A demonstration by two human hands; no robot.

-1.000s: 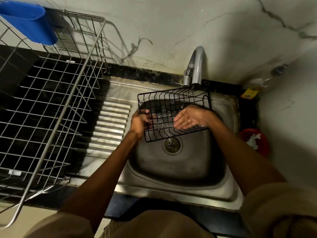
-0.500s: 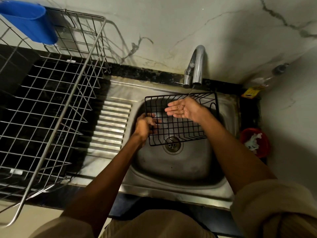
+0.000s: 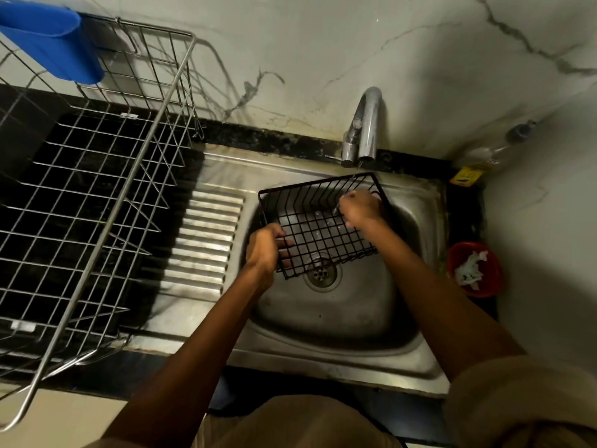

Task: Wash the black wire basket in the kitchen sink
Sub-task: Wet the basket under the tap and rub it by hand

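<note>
— Left hand (image 3: 265, 250), what is it doing?
— Its fingers are curled round the left edge of the black wire basket (image 3: 318, 221), which it holds tilted over the steel sink (image 3: 326, 318), above the drain (image 3: 319, 271).
— And the right hand (image 3: 360, 208)?
— Inside the basket at its far right corner, fingers curled; blurred, so I cannot tell whether it grips a wire.
— What lies around?
— A curved chrome tap (image 3: 365, 127) stands just behind the basket. A large silver wire dish rack (image 3: 97, 195) sits on the dark tabletop (image 3: 274, 142) to the left, a blue plastic holder (image 3: 51, 43) on its far corner. A red bowl (image 3: 475, 270) sits to the right.
</note>
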